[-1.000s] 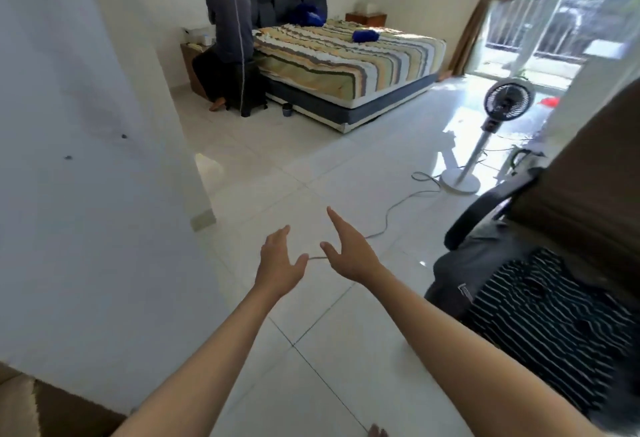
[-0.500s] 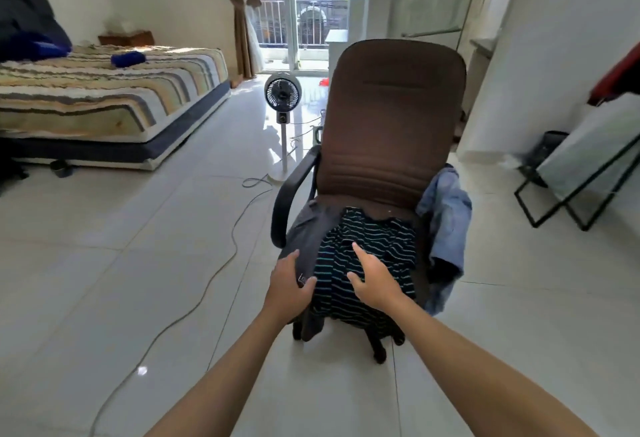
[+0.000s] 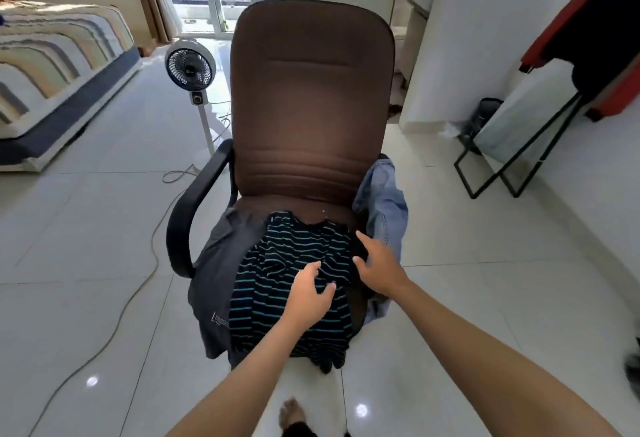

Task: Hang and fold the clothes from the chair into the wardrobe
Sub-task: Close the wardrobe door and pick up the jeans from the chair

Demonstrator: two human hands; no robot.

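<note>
A brown office chair (image 3: 311,101) stands right in front of me with clothes heaped on its seat. A dark striped shirt (image 3: 273,281) lies in the middle of the seat and hangs over its front edge. A grey garment (image 3: 216,281) lies to its left, and a blue denim garment (image 3: 388,208) drapes over the right armrest. My left hand (image 3: 310,294) is over the striped shirt, fingers spread and relaxed. My right hand (image 3: 379,265) reaches over the shirt's right edge, fingers straight. Neither hand holds anything. No wardrobe is in view.
A standing fan (image 3: 189,69) and its cable (image 3: 138,284) are on the floor to the chair's left. A bed (image 3: 52,66) lies at far left. A leaning mirror on a black frame (image 3: 519,146) stands at right. My foot (image 3: 292,416) is below.
The view swung from the bed side of the room to face the chair, which is now much closer. Both hands moved from mid-air to over the striped shirt.
</note>
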